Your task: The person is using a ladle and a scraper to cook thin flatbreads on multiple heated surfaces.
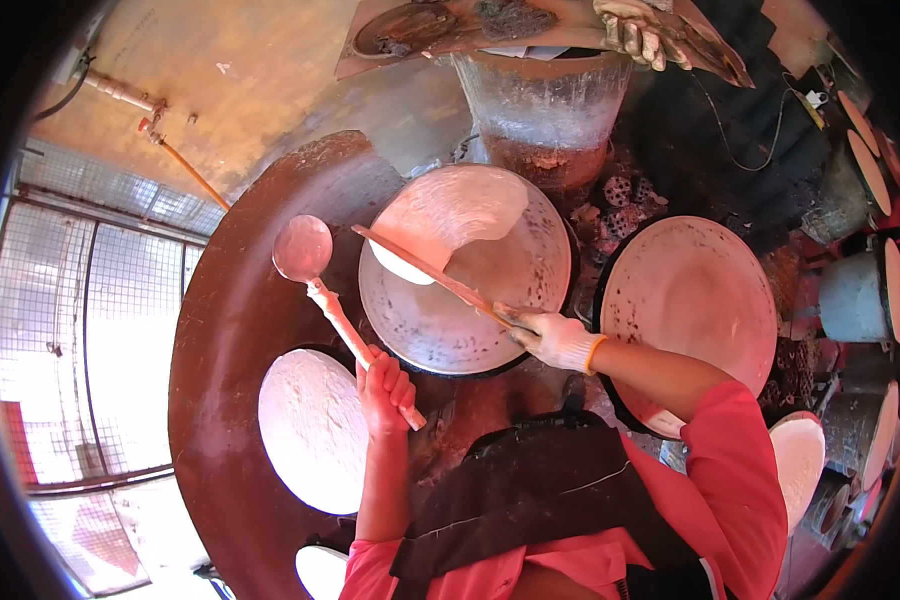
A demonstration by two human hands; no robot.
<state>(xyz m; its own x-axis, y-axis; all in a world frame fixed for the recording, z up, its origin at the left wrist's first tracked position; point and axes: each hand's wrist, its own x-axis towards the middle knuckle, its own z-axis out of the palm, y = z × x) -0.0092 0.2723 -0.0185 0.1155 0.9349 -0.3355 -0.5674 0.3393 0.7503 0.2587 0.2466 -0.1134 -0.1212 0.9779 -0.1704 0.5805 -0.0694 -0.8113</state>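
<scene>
My left hand point(387, 390) grips the light handle of a round ladle point(302, 247), its bowl raised at the upper left, apart from the griddle. My right hand point(555, 339), in a white work glove, is closed around a thin wooden stick point(435, 276). That stick reaches across a round griddle point(487, 345) in front of me. Pale batter point(457, 206) covers the griddle's far part in a curved sheet, and the stick's far end lies over its left edge. Below the ladle, left of my left hand, is a round vessel of white batter point(313, 431).
A second round griddle point(690, 300) stands at right, near my right forearm. Behind the first is a large bucket point(547, 105) with a board on top bearing a dirty glove point(634, 34). Perforated briquettes point(619, 206) lie between. A curved brown counter point(217, 360) borders the left.
</scene>
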